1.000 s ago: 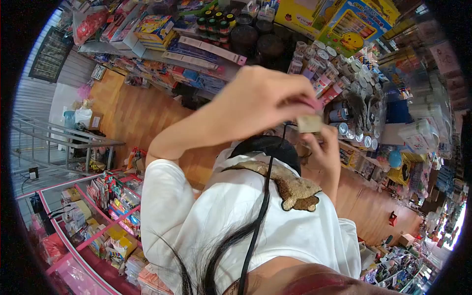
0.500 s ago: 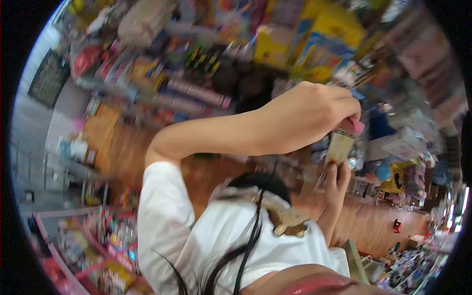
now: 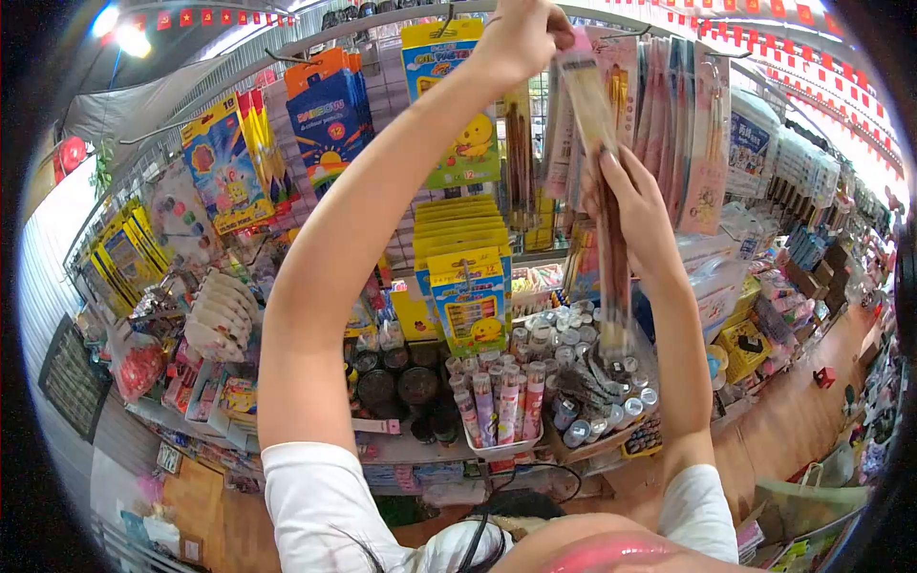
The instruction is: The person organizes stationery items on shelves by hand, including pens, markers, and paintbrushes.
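A long clear packet of paintbrushes (image 3: 594, 113) with a pink top stands nearly upright in front of the hanging display; it looks like slim brown handles inside, and its lower end is blurred. High up, my left hand (image 3: 525, 43) is closed on the pink top. Lower down, my right hand (image 3: 630, 186) wraps round the middle of the packet, thumb across its front. Right behind it hang pink packs (image 3: 673, 124) and, just left, another packet of thin brown sticks (image 3: 519, 158).
Yellow oil pastel boxes (image 3: 468, 296) hang in the middle, and blue colour-pencil packs (image 3: 330, 119) farther left. Below, a white basket (image 3: 501, 447) holds pink and purple tubes beside several clear-lidded cylinders (image 3: 621, 411). Dark round jars (image 3: 417, 385) sit on the shelf.
My view has swung up from the floor to the display. Both hands have risen with the packet to the hanging goods, still holding it.
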Motion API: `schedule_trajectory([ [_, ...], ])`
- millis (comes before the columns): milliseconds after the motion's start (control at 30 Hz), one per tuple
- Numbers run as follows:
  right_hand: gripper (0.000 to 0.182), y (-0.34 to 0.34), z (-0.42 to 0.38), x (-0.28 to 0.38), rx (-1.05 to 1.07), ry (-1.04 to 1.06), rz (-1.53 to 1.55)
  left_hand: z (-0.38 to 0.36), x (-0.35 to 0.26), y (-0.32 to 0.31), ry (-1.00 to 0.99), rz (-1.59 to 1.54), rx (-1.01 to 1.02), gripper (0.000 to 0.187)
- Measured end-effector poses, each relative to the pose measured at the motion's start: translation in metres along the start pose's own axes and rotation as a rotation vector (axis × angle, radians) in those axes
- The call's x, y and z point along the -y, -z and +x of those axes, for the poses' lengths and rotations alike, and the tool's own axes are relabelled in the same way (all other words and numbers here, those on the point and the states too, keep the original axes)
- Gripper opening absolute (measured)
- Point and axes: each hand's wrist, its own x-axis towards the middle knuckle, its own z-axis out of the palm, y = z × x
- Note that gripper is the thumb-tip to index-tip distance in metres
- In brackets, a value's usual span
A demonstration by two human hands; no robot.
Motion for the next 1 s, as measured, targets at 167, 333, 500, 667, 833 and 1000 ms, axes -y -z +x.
schedule_trajectory([
  [167, 0.029, 0.001, 0.062, -0.016, 0.099, -0.024, 0.166, 0.038, 0.023, -0.003, 0.164, 0.141, -0.059, 0.016],
  [333, 0.028, 0.001, 0.091, -0.027, 0.157, 0.017, 0.165, 0.044, 0.044, -0.008, 0.192, 0.124, -0.187, 0.01],
  [500, 0.024, -0.004, 0.092, -0.023, 0.155, -0.009, 0.189, 0.053, 0.053, -0.004, 0.176, 0.341, -0.143, 0.02],
  [667, 0.025, -0.012, 0.088, -0.018, 0.162, -0.055, 0.207, 0.06, 0.069, -0.003, 0.309, 0.463, -0.065, 0.026],
  [833, 0.023, -0.016, 0.094, -0.027, 0.129, -0.07, 0.245, 0.068, 0.091, -0.004, 0.36, 0.549, -0.071, 0.021],
  [1000, 0.024, -0.017, 0.095, -0.03, 0.095, -0.072, 0.237, 0.065, 0.067, 0.01, 0.46, 0.28, 0.015, 0.013],
])
